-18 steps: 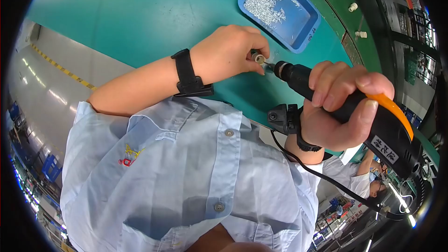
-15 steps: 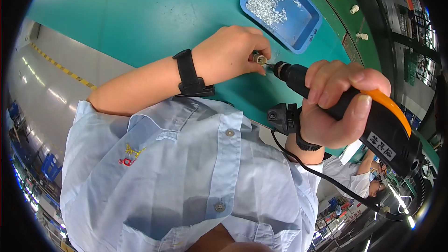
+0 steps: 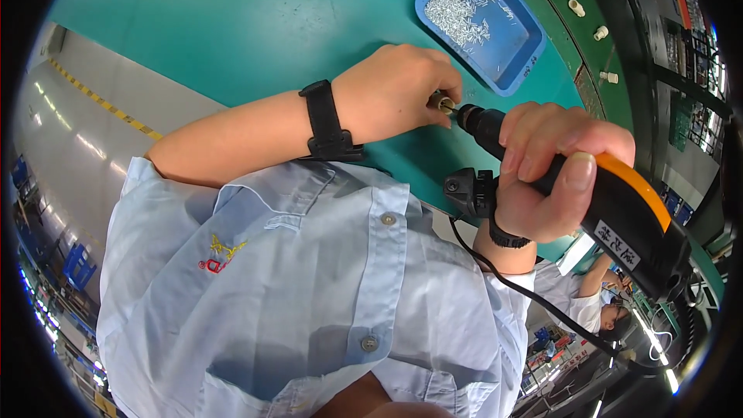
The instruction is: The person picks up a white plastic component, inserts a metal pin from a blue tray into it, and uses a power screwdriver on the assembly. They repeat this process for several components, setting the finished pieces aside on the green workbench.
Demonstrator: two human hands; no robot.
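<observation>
My left hand pinches a small round metal fitting between thumb and fingers, its open end turned toward the right. In my right hand is a black and orange electric screwdriver, my fingers wrapped round its body. The bit points left and meets the face of the fitting; whether a screw sits at its tip is too small to tell. Just beyond my hands stands a blue tray holding many small silvery screws.
Several small cream-coloured fittings, one of them a cylinder, stand along the green ledge at the far right. A black cable runs from my right wrist mount. Another person works at the lower right. The teal tabletop spreads to the left.
The screwdriver has shifted slightly left and its bit now reaches the fitting. My left hand has moved a little right. The tray appears slightly farther right and lower in view.
</observation>
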